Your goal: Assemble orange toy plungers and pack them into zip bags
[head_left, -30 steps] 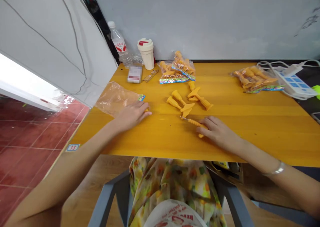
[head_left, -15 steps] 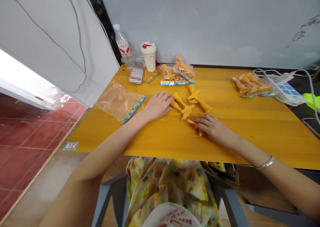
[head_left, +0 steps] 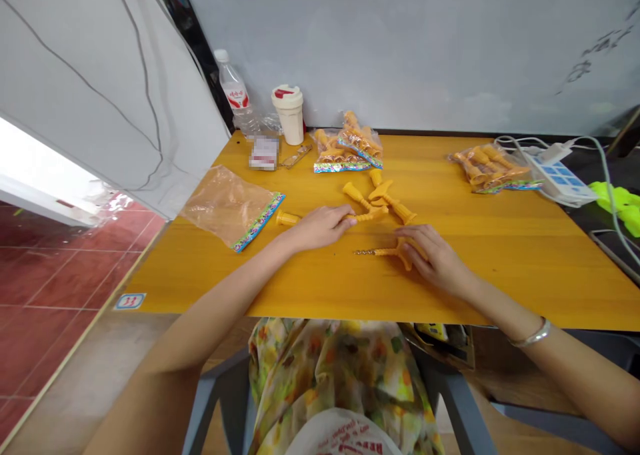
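Note:
My left hand point(head_left: 324, 228) is closed round the middle of a yellow plastic piece point(head_left: 288, 219), whose ribbed end sticks out to the left of the hand. My right hand point(head_left: 440, 258) grips the handle of a yellow corkscrew point(head_left: 400, 251), its metal spiral pointing left just above the tabletop. Between and beyond the hands, more yellow pieces point(head_left: 354, 191) lie loose on the wooden table point(head_left: 310, 281), one crossing near the fingertips of my left hand. Another yellow piece with a ribbed end point(head_left: 401, 211) lies just beyond my right hand.
An opened, flat clear bag point(head_left: 225, 201) lies at the left. Filled bags point(head_left: 345, 149) of yellow pieces sit at the back, another point(head_left: 493, 167) at the right by a power strip point(head_left: 560, 178). A bottle point(head_left: 237, 98) and a white cup point(head_left: 290, 116) stand at the back left.
My left hand has moved slightly nearer to me, and a ribbed yellow end now shows at its left. My right hand has shifted right with the corkscrew, whose spiral now points straight left.

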{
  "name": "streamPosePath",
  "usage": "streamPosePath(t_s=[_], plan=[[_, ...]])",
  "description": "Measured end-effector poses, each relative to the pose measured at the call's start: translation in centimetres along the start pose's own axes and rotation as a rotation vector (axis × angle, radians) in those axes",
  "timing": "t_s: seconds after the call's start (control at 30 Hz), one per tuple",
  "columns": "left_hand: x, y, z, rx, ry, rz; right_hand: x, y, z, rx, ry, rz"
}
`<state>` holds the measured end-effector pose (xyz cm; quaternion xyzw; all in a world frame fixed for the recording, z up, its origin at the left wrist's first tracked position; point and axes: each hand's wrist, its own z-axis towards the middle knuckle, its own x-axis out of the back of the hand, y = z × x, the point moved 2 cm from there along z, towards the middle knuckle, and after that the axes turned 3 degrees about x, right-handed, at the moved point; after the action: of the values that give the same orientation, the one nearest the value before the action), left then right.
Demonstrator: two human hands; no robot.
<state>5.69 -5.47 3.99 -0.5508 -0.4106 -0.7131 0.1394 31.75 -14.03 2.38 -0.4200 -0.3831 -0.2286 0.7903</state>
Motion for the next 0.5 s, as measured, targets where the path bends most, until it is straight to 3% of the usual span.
streamPosePath(t_s=[0.07, 0.17, 0.27, 0.33, 0.4, 0.5], plan=[[0.1, 1.7, -1.1, -0.078, 0.061, 0.007, -0.1, -1.3, 0.8, -0.272, 0.016, 0.353], [-0.2, 4.4, -2.8, -0.208, 0.156, 0.151, -0.7, -3.8, 1.6, -0.601, -0.146, 0.905], [-0.6, 5.9, -4.4, -0.216, 0.121, 0.214, -1.4, -6.0, 1.5, -0.671, -0.236, 1.077], [-0.5, 5.9, -5.6, -0.177, 0.022, 0.097, -1.7, -7.2, 0.7, -0.530, -0.260, 0.951], [0.0, 5.1, -7.0, -0.155, -0.150, -0.124, -1.5, -8.6, -0.7, -0.224, -0.286, 0.657], [1.5, 2.4, -9.7, -0.086, -0.503, -0.465, 0.1, -9.9, -3.2, 0.281, -0.228, 0.112]])
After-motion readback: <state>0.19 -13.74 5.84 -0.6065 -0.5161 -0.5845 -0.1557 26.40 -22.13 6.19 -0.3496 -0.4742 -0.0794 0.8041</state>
